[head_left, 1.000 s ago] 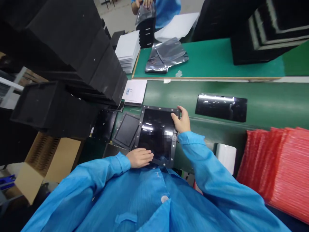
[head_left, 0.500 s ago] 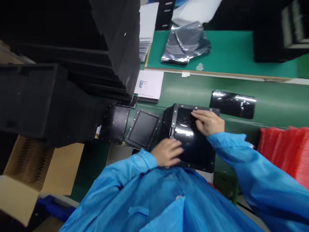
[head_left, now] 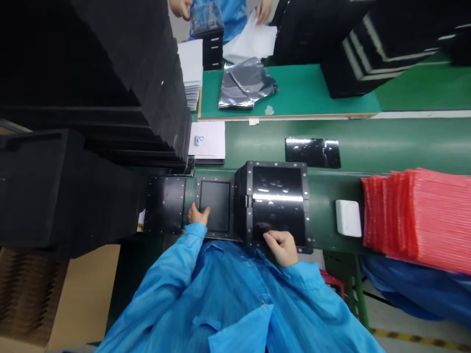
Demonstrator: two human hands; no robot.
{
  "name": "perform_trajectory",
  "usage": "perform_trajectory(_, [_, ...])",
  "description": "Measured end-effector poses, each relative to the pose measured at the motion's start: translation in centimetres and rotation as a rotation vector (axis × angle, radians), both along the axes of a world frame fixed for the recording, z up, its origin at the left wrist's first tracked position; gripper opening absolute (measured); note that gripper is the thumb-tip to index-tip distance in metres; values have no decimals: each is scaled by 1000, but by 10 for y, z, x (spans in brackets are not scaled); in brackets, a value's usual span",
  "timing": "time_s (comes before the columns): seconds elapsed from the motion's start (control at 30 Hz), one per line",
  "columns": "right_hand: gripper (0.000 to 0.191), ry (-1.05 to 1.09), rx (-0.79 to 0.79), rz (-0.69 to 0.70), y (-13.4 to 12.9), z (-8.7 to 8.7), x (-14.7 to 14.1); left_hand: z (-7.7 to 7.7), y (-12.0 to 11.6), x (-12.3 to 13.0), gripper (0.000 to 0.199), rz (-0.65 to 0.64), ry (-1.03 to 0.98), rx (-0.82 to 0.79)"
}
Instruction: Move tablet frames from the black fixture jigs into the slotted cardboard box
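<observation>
A stack of black trays stands in front of me, a glossy dark panel lying in its top. Over the panel's lower edge is my right hand, its fingers curled together; whether something small is in them is hidden. My left hand rests at the left edge of a flat black framed plate, thumb and fingers apart. Left of that plate lies another dark plate with small dots along its edges.
Tall black stacks rise at the left. Red wrapped sheets and a white box sit at the right. A glossy black panel and white papers lie behind. Another person's hands show at the top.
My left hand has moved left from the tray stack to the framed plate. My right hand has come down to the panel's lower edge with its fingers curled. The view has shifted.
</observation>
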State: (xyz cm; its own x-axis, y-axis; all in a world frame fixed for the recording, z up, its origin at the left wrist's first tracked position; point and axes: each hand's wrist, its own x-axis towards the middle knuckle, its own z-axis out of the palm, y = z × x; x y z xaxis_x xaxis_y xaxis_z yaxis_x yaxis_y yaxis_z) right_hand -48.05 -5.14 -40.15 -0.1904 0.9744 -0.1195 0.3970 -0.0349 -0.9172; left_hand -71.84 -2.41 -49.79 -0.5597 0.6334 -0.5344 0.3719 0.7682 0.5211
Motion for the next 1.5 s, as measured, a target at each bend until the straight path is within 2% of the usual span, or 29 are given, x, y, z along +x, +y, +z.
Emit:
perform_trajectory(0.07, [56,36,18,109,3,1,2,9,-3,-9,62,33,-200,145])
perform_trajectory(0.17, [55,117,45,218,6,2,8,32,-13,-7,41,-32,-404,350])
perform_trajectory(0.27, [42,285,-58,289,6,2,15,73,-32,26,40,-66,-331,432])
perform_trajectory(0.3, [37,373,-122,309,6,3,18,90,-39,44,43,-130,-262,477])
perform_trajectory(0.37, [50,537,-263,258,7,4,27,122,-56,84,50,-407,-97,586])
perform_trajectory(0.43, [58,617,-379,71,10,5,39,145,-68,125,58,-771,84,635])
perform_trajectory(0.47, [57,624,-425,-37,12,4,45,152,-71,142,62,-928,166,631])
perform_trajectory(0.5, [57,623,-462,-123,15,3,52,155,-71,156,64,-1046,241,616])
perform_trajectory(0.57, [57,632,-502,-197,23,0,65,155,-69,173,61,-1166,352,569])
perform_trajectory(0.67, [56,619,-477,-220,36,-4,80,150,-65,182,54,-1200,397,517])
perform_trajectory(0.77, [53,594,-442,-269,42,-4,103,143,-65,177,51,-1191,371,533])
perform_trajectory(0.83, [50,566,-403,-368,39,-2,126,135,-59,156,52,-1132,346,565])
perform_trajectory(0.87, [46,540,-359,-441,35,0,139,129,-52,138,53,-1075,338,564])
perform_trajectory(0.93, [36,463,-238,-607,26,6,163,114,-29,83,52,-886,340,479])
perform_trajectory(1.0, [24,378,-144,-731,15,14,176,97,0,11,53,-589,361,257])
perform_trajectory(1.07, [16,312,-122,-768,5,21,170,80,26,-63,56,-206,374,-38])
perform_trajectory(1.13, [14,262,-133,-740,-4,26,149,64,41,-125,59,0,374,-175])
perform_trajectory(1.2, [18,211,-149,-683,-11,30,119,50,43,-166,60,86,361,-205])
perform_trajectory(1.3, [26,139,-190,-610,-15,35,75,34,27,-191,56,127,303,-161])
perform_trajectory(1.4, [31,86,-221,-537,-12,42,40,25,6,-194,53,140,178,-90])
perform_trajectory(1.5, [37,78,-249,-395,-5,48,6,21,-8,-188,33,140,4,-15])
